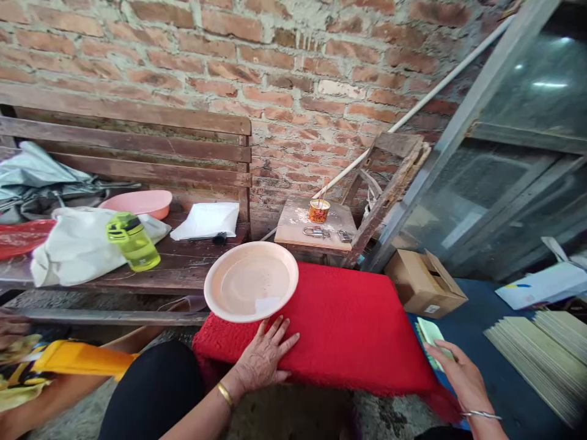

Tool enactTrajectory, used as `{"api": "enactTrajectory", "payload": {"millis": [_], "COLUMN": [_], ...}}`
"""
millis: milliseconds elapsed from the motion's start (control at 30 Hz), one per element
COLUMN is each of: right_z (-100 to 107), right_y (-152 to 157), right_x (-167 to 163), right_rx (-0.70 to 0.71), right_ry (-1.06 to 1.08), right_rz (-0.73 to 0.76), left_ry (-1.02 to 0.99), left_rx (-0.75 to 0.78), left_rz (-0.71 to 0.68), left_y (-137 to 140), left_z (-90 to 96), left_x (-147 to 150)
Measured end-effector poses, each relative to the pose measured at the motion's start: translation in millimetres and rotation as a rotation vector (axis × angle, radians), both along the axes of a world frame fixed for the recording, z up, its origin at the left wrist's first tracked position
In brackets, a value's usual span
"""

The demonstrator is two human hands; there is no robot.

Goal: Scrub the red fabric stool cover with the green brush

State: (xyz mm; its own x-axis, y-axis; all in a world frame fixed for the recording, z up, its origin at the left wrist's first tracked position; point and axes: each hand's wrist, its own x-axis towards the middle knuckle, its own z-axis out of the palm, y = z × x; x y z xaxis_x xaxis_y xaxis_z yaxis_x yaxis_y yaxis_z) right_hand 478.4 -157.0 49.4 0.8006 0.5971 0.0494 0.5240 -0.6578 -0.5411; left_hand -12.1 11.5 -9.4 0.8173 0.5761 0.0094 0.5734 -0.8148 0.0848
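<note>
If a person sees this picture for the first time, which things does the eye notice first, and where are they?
The bright red cloth fills the centre, with a pale pink plate on its left corner. The left hand lies flat on the cloth just below the plate; the right hand touches a light green card at the cloth's right edge. A green bottle lies on the wooden bench, left.

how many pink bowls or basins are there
2: a round pale pink plastic basin on the red cloth by the left hand, another pink basin on the wooden bench. Others may be hidden.
</note>
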Motion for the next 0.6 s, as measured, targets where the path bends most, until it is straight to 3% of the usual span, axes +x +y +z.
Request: {"api": "enactTrajectory", "payload": {"millis": [100,333,600], "right_z": [1,7,10], "right_y": [-9,-3,13], "right_x": [-21,-20,-25], "right_rx": [0.052,-0.159,-0.193], "right_ry": [0.094,0.070,0.020], "right_rz": [0.048,0.167,0.221], "left_ry": [-0.020,-0.016,-0.006], "left_rx": [0.053,0.074,0.098], "left_rz": [0.005,0.032,0.060], "left_y": [3,1,4], "left_z": [-3.0,7.2,2.7], "left_x": [-1,-2,-3]}}
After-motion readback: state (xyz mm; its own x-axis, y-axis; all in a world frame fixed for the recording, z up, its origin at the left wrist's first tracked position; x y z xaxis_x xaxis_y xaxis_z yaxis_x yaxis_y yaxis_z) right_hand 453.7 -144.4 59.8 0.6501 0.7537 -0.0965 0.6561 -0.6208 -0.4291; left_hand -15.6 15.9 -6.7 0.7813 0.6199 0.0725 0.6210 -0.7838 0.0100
